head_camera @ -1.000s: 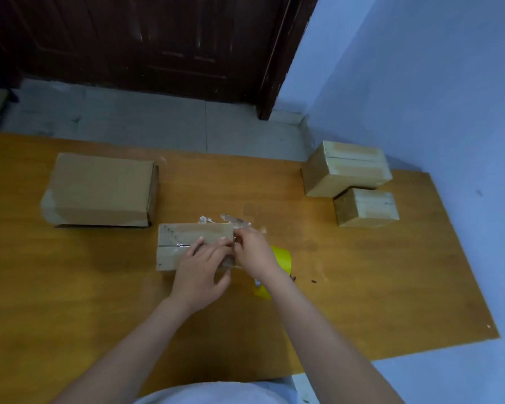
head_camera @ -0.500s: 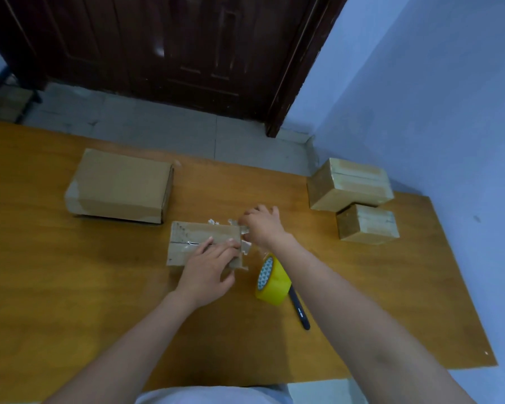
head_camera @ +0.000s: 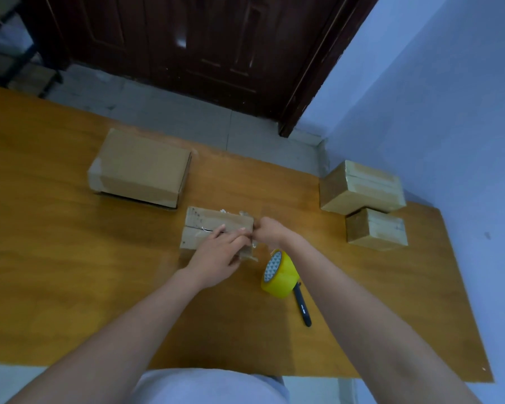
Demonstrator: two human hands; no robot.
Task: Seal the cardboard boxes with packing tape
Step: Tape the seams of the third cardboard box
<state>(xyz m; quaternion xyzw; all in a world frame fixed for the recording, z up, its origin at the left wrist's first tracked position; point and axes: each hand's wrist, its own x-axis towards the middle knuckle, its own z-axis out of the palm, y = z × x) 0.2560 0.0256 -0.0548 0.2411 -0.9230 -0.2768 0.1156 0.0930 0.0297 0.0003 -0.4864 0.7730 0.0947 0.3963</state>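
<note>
Cardboard boxes sit spread over the orange-brown tabletop [head_camera: 70, 287], four in all. The one being worked on is a small box [head_camera: 210, 228] at the middle of the frame, lying flat with a seam running along its top and ragged scraps of old tape sticking out at its far and right edges. The left hand [head_camera: 216, 255] lies over the near right part of this small box, its fingers stretched forward and resting flat on the top; its grip is wide, pressing rather than clutching. The right hand [head_camera: 270, 230] is at the right end of the same box, fingers curled in toward the edge, and seems to pinch something there, though I cannot tell what, since the fingertips are hidden behind the knuckles.

Just below the right wrist, a roll of yellow tape [head_camera: 280, 275] stands on its edge, a patterned core showing on its left face. A black pen-like tool [head_camera: 302, 306] lies on the tabletop touching the roll's lower right side and points toward the bottom of the frame.

At the upper left of the small box, near but apart from it, rests a larger flat box [head_camera: 140, 167] with a pale patch on its left end. At the right of the frame, two more boxes stand close against the pale blue wall [head_camera: 449, 97]: a bigger taped box [head_camera: 362, 188] and, just below it and touching, a smaller taped box [head_camera: 376, 230].

Beyond the tabletop, a dark wooden door [head_camera: 201, 45] fills the top of the frame above a grey floor [head_camera: 172, 115].
</note>
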